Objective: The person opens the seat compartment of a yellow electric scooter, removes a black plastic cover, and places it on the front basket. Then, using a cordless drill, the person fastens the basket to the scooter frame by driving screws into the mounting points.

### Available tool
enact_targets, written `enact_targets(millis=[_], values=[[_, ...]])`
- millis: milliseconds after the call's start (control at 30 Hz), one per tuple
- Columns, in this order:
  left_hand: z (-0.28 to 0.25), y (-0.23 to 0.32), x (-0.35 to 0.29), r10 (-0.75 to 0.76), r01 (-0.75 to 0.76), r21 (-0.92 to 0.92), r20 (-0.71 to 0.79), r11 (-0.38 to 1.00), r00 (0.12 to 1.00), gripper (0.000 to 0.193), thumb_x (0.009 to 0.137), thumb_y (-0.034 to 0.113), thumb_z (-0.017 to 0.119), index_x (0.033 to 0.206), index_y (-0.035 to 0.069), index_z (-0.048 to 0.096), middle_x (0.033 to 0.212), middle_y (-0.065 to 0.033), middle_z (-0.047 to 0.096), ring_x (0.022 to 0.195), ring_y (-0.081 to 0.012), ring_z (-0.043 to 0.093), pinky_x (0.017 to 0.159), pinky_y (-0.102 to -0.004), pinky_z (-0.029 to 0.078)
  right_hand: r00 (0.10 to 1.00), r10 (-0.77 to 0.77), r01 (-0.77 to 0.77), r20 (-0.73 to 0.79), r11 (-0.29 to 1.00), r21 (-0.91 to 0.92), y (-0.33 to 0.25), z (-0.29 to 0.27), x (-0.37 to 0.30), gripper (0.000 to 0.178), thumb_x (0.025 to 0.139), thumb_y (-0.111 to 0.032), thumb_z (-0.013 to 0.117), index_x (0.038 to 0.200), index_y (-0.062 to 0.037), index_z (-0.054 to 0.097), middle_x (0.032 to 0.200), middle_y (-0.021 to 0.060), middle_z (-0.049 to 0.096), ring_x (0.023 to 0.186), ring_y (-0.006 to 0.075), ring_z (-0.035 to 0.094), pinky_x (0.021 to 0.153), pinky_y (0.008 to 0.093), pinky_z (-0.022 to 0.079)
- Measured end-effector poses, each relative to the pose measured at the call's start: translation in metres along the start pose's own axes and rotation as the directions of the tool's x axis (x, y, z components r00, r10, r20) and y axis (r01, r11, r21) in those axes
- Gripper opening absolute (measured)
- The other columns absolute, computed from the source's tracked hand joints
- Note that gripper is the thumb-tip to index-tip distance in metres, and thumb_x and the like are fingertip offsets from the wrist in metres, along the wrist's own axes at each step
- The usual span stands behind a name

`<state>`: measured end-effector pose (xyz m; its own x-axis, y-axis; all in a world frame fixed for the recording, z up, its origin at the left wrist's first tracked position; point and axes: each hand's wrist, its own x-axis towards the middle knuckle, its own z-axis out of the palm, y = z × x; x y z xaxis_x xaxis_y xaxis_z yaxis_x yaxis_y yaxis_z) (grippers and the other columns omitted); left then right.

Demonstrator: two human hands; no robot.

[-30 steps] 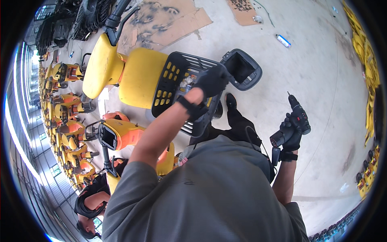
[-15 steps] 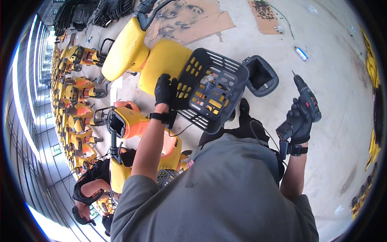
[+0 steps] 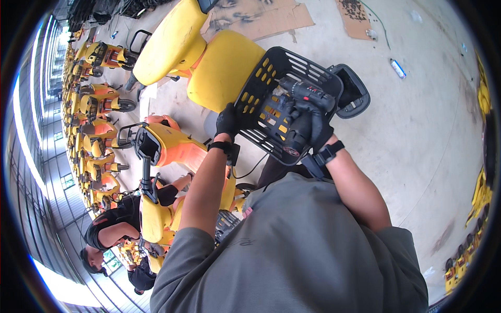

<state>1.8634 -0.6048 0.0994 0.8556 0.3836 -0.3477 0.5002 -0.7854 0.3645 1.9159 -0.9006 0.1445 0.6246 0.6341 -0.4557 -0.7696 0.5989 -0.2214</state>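
Basket, black plastic with slotted walls, sits on the front of the yellow scooter before us, at about twelve o'clock from our chest. Far out at nine o'clock a long row of yellow scooters runs along the hall. Nearer, at ten o'clock, an orange scooter stands just beside our left arm. At eight o'clock another person crouches low. Our left hand, in a black glove, has its fingers closed on the basket's left wall. Our right hand, also gloved, has its fingers wrapped tight around a black drill, whose nose points into the basket. At one o'clock, flat cardboard lies on the concrete floor.
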Motion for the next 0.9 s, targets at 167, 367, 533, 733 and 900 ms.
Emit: enact_targets(millis=[167, 367, 533, 733, 900], values=[[0.004, 0.000, 0.003, -0.019, 0.016, -0.075, -0.032, 0.997, 0.999, 0.039, 0.094, 0.044, 0.059, 0.099, 0.006, 0.064, 0.094, -0.0239, 0.068, 0.093, -0.0444, 0.064, 0.075, -0.0505, 0.050, 0.984, 0.108, -0.072, -0.141, 0.969, 0.238, 0.035, -0.002, 0.010, 0.016, 0.090, -0.020, 0.060, 0.086, -0.0046, 0.058, 0.078, 0.0083, 0.059, 0.075, 0.0264, 0.060, 0.075, 0.0384, 0.055], [0.003, 0.005, -0.002, -0.003, 0.000, -0.048, -0.060, 0.999, 0.998, 0.035, 0.091, 0.040, 0.065, 0.095, 0.006, 0.063, 0.089, -0.0235, 0.068, 0.090, -0.0444, 0.064, 0.072, -0.0493, 0.050, 0.974, 0.149, -0.080, -0.168, 0.929, 0.361, 0.054, -0.002, 0.020, 0.019, 0.089, -0.021, 0.061, 0.089, -0.0022, 0.059, 0.075, 0.0074, 0.059, 0.076, 0.0237, 0.060, 0.077, 0.0329, 0.053], [0.002, 0.007, -0.001, -0.041, 0.037, -0.102, -0.034, 0.994, 0.999, 0.030, 0.089, 0.034, 0.068, 0.095, 0.006, 0.064, 0.088, -0.0227, 0.068, 0.088, -0.0440, 0.064, 0.072, -0.0477, 0.050, 0.965, 0.180, -0.099, -0.191, 0.924, 0.370, 0.068, -0.009, 0.022, 0.021, 0.090, -0.020, 0.059, 0.093, 0.0001, 0.060, 0.076, 0.0059, 0.059, 0.078, 0.0222, 0.058, 0.076, 0.0309, 0.053], [0.006, 0.000, 0.000, 0.009, -0.015, -0.136, -0.044, 0.991, 0.999, 0.027, 0.086, 0.029, 0.070, 0.098, 0.006, 0.063, 0.092, -0.0216, 0.069, 0.089, -0.0430, 0.065, 0.072, -0.0467, 0.050, 0.984, 0.108, -0.049, -0.142, 0.928, 0.370, 0.074, -0.014, 0.023, 0.022, 0.090, -0.022, 0.059, 0.095, -0.0004, 0.060, 0.077, 0.0048, 0.058, 0.079, 0.0227, 0.059, 0.074, 0.0325, 0.053], [0.007, 0.000, 0.003, -0.001, -0.002, -0.088, -0.028, 0.996, 1.000, 0.027, 0.087, 0.029, 0.069, 0.098, 0.006, 0.063, 0.091, -0.0216, 0.069, 0.089, -0.0423, 0.065, 0.072, -0.0470, 0.051, 0.977, 0.134, -0.068, -0.164, 0.932, 0.356, 0.073, -0.015, 0.024, 0.023, 0.091, -0.023, 0.058, 0.097, -0.0008, 0.060, 0.077, 0.0042, 0.057, 0.080, 0.0230, 0.059, 0.075, 0.0320, 0.054]])
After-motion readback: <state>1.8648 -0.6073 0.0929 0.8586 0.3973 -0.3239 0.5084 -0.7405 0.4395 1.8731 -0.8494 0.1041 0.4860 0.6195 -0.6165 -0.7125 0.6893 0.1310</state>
